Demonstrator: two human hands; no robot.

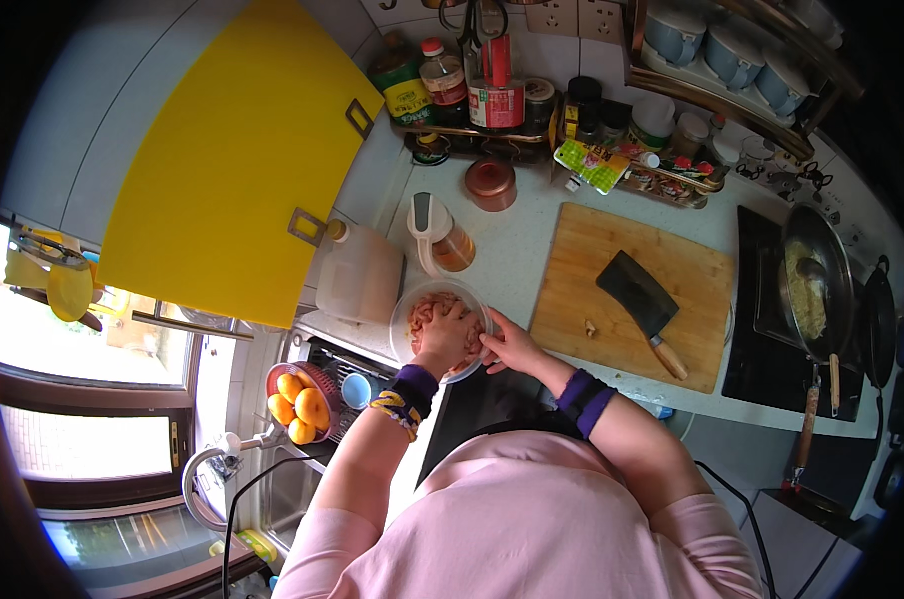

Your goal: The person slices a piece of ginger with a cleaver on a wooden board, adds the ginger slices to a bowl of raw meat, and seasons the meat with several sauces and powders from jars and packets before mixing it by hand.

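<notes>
A clear plastic bowl [401, 346] of raw sliced meat [422, 308] stands at the left part of the counter, close to its front edge. My left hand [449, 335] reaches down into the bowl, its fingers pressed among the meat pieces. The fingertips are buried there, so how far they close is hidden. With thumb and fingers at the rim, my right hand [513, 346] holds the bowl's right side. Dark purple bands circle both wrists.
Right of the bowl, a cleaver [637, 293] lies on a wooden cutting board [564, 277]. Behind stand an oil pitcher [452, 247] and a copper-coloured jar [491, 184]. A plastic jug [358, 273] and a fruit basket [332, 389] are left. A wok [817, 299] rests on the stove.
</notes>
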